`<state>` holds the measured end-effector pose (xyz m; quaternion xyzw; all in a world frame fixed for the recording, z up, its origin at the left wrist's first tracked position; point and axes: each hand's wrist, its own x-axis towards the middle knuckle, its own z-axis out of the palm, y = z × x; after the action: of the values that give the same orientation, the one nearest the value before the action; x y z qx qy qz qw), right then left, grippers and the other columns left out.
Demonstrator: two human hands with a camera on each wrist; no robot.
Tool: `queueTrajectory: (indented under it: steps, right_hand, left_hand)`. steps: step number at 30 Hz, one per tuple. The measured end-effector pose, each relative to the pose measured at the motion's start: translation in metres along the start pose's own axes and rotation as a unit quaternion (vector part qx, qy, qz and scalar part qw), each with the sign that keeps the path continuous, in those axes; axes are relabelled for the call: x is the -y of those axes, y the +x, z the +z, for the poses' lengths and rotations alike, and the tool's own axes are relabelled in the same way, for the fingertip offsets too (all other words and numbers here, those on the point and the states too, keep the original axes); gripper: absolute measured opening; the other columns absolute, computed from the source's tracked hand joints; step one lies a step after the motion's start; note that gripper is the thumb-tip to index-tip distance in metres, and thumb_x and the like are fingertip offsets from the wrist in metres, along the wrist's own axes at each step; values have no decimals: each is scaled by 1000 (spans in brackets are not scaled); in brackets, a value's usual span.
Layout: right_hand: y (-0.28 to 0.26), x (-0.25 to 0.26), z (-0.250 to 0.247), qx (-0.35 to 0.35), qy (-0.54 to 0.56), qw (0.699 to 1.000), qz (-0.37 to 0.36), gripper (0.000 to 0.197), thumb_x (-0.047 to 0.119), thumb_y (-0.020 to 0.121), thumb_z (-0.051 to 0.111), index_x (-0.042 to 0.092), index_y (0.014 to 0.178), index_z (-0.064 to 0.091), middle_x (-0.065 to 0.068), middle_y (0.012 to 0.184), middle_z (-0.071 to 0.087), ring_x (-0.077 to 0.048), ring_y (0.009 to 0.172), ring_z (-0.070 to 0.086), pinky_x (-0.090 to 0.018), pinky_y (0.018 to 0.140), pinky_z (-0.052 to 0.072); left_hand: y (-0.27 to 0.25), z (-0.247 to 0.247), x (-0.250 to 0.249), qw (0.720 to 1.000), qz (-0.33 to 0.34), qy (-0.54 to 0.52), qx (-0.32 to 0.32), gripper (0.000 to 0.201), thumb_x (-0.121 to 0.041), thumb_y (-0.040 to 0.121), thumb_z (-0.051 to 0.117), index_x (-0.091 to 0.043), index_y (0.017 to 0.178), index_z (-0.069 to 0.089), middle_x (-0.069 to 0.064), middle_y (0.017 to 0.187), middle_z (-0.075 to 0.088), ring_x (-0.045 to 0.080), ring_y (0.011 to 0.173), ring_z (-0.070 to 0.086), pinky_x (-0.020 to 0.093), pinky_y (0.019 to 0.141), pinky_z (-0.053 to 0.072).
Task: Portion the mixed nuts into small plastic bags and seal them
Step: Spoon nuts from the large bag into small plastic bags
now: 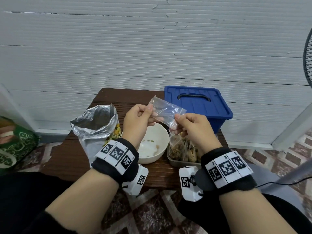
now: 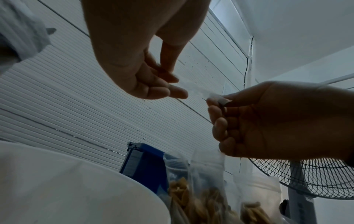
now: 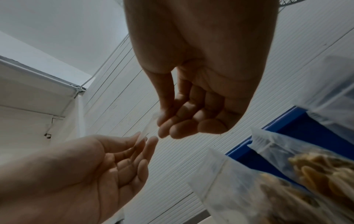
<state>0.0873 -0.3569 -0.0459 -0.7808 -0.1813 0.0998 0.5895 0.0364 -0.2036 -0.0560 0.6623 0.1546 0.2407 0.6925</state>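
Both hands hold one small empty clear plastic bag [image 1: 166, 112] in the air above the white bowl [image 1: 152, 143]. My left hand [image 1: 137, 118] pinches its upper left edge between thumb and fingers. My right hand [image 1: 191, 126] pinches its lower right edge. The bowl holds only a few nut crumbs. A large foil bag of mixed nuts [image 1: 97, 124] stands open at the left of the table. Several filled small bags [image 1: 183, 147] stand in a metal tray [image 1: 175, 163] on the right. In the left wrist view the clear bag [image 2: 199, 89] stretches between both hands.
A blue lidded box [image 1: 197, 105] with a black handle stands at the back right of the brown slatted table [image 1: 67, 154]. A fan [image 1: 307, 54] is at the far right, a green patterned bundle [image 1: 15, 144] at the far left. A white ribbed wall rises behind.
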Motion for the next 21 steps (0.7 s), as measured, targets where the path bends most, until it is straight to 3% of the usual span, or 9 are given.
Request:
queueTrajectory:
  steps: [3,6,8,10,12,14,17,21]
  right_hand:
    - [0,1,1,-11,-12,1000,-1,33,27,94,57,3,73,67,4,58,65,-5,55,60,-15,55,44]
    - [0,2,0,-24,-24,999,-1,31,26,93,59,10,68,65,4,58,65,-5,55,61,-11,53,43]
    - [0,1,-1,-24,-41,999,-4,32,27,93,59,11,65,65,4,59,65,-4,55,61,-11,54,44]
    - [0,1,-3,-18,-65,998,-12,33,27,92,60,12,63,65,5,58,64,-2,54,60,-13,57,44]
    - [-1,2,-4,-12,-78,997,-17,32,27,91,62,12,63,66,5,57,64,-1,54,60,-15,59,44]
    - [0,3,-5,-6,-86,996,-25,31,29,90,64,13,63,67,5,57,64,0,55,59,-17,62,45]
    - [0,4,-4,6,-100,994,-35,28,31,88,66,14,66,68,4,61,67,-5,60,61,-25,68,49]
    - [-1,5,-3,24,-108,993,-40,28,36,88,64,14,71,69,4,62,67,-6,63,62,-27,70,51]
  left_hand:
    - [0,-1,1,1000,-26,-6,4,17,-19,100,48,-11,89,60,-5,75,70,12,75,71,22,68,52]
    - [1,-1,1,998,-54,-10,-14,9,-18,98,53,-15,101,61,-4,87,69,16,89,68,25,75,50]
    - [0,-2,1,999,-35,33,-19,29,-26,92,63,-20,119,56,-5,107,66,11,104,62,26,88,50]
    - [-3,-5,-2,992,40,116,5,59,-38,82,72,-27,133,46,-11,127,56,1,118,51,21,99,41]
    - [-5,-8,-6,966,125,217,67,86,-54,66,79,-36,140,39,-18,138,45,-3,129,38,18,105,30]
    - [-4,-11,-7,920,176,318,148,104,-60,54,83,-42,143,32,-21,144,37,-2,136,26,25,110,20]
    - [-2,-12,-6,863,216,406,207,100,-62,55,82,-44,142,34,-24,143,36,-5,137,19,23,108,7]
    - [0,-11,-3,872,235,381,196,77,-74,53,68,-51,124,49,-27,124,52,-2,128,39,38,112,24]
